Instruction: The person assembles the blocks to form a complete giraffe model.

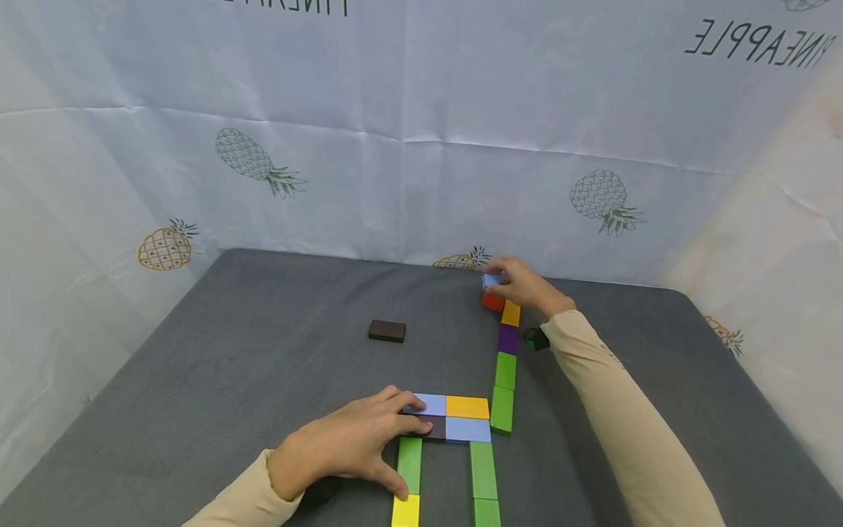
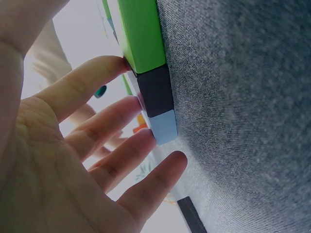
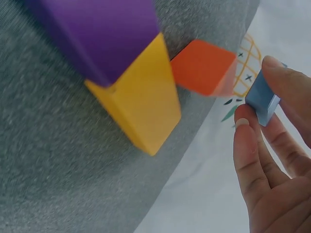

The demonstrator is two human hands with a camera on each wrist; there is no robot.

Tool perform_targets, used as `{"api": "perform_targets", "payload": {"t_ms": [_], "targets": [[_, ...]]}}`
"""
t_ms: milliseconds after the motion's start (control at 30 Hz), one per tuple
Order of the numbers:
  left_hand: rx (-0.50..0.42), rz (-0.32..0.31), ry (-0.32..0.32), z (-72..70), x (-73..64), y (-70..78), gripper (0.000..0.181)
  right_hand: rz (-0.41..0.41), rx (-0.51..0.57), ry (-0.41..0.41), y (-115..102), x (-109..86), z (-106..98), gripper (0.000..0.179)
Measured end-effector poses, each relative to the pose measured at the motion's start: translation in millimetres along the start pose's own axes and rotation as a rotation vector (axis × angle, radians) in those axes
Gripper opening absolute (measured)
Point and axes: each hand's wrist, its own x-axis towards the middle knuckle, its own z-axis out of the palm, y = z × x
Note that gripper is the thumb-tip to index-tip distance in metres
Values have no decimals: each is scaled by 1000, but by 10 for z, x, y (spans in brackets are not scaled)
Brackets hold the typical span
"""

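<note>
My right hand [image 1: 525, 287] pinches a light blue block [image 3: 262, 99] between thumb and fingers at the far side of the table. Close by lies a red block [image 3: 201, 67], beside the orange block [image 3: 146, 99] that tops a line of blocks. That line runs toward me through a purple block [image 1: 508, 339] and two green ones. With its fingers spread, my left hand [image 1: 345, 440] rests against the nearer arrangement. Its fingertips touch a dark block [image 2: 156, 92] and a light blue block [image 2: 164, 127], while the thumb lies by the yellow block [image 1: 405, 510].
A lone dark brown block [image 1: 387, 331] lies left of the line. A small dark green object [image 1: 536, 339] sits under the right forearm. Two green blocks [image 1: 484, 472] run toward me on the right. A pineapple-print cloth [image 1: 395, 190] hangs behind the grey table [image 1: 230, 380].
</note>
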Motion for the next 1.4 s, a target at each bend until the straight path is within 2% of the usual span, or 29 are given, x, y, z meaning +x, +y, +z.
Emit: {"api": "perform_targets", "payload": {"t_ms": [300,600,967,1400], "targets": [[-17,-10,-13,-4,5,-4,72,50,17,-11,136,-78,-42,44],[-28,-12,-17,0,7,-5,73,64,-38,1,223,-133,-48,41],[-30,-7,-13,-3,4,-2,73,123,-114,-4,362,-171,-21,41],[-24,-5,-11,-1,8,-2,73,143,-119,-38,443,-194,21,38]]}}
